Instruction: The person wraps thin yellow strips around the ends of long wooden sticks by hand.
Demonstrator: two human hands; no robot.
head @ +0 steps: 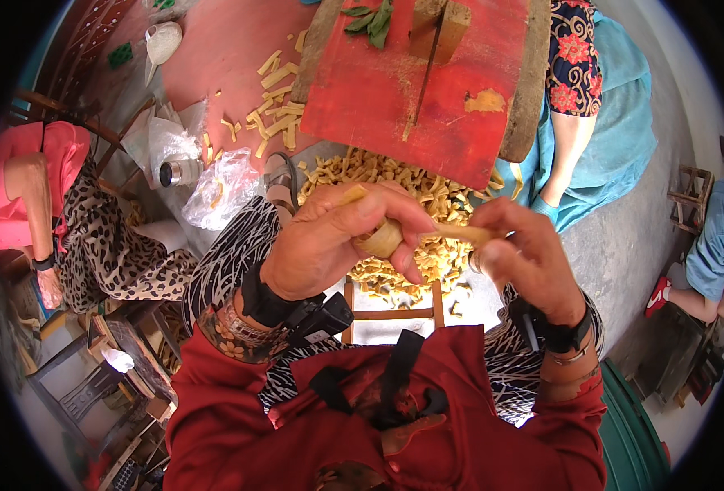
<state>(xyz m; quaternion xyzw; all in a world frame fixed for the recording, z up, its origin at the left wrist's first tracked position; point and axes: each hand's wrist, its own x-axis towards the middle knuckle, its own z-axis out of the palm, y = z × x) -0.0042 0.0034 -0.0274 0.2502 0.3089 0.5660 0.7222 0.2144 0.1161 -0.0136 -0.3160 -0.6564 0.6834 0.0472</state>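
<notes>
My left hand (pixel 343 230) grips a small coiled bundle (pixel 383 239) of pale yellow plant-like strip, cupped between thumb and fingers. From it a narrow strip (pixel 460 232) runs across to my right hand (pixel 524 255), which pinches the far end. Slight blur covers the right fingertips. Both hands are raised in front of my chest. Beneath them lies a heap of short yellow folded pieces (pixel 420 267), partly hidden by the hands. Their exact material cannot be told.
Ahead stands a red board (pixel 362 104) with a wooden block (pixel 451 37) and green leaves (pixel 371 21). Loose strips (pixel 279 116), a plastic bag (pixel 224 190) and a steel container (pixel 181 172) lie left. A seated person (pixel 37 178) is at left; another person's leg (pixel 567 147) is at right.
</notes>
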